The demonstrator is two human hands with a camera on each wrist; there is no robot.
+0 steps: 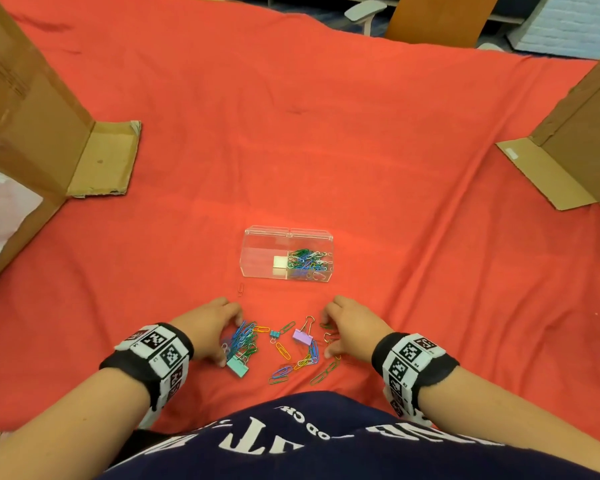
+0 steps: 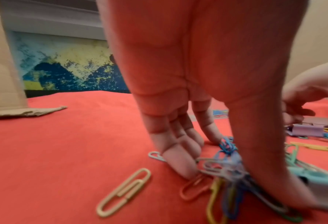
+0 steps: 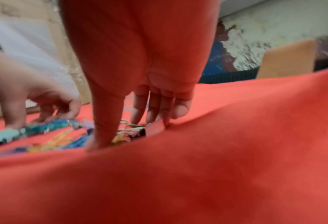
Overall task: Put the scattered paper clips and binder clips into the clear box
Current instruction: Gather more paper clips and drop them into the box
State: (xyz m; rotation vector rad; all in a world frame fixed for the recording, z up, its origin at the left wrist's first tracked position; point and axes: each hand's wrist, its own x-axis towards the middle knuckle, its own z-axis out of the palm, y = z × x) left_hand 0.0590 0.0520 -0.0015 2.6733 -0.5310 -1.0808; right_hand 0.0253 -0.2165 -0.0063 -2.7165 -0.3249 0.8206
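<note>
Item 1, clear box (image 1: 260, 258): I logged it on the red cloth (image 1: 326, 150), lid up, just beyond both hands; rigid transparent plastic, 2 compartments, the right one holding coloured wire paper clips.

Item 2, scattered clips (image 1: 291, 355): they lay between the hands, thin looped wire, with a lilac binder clip (image 1: 302, 336) and a mint binder clip (image 1: 238, 367), both boxy.

Left hand (image 1: 210, 329): fingers (image 2: 180, 163) and thumb closed round a bunch of paper clips (image 1: 243, 341).

Right hand (image 1: 352, 329): fingers straight, tips pressed to the cloth beside a dark binder clip (image 3: 138, 133).
</note>
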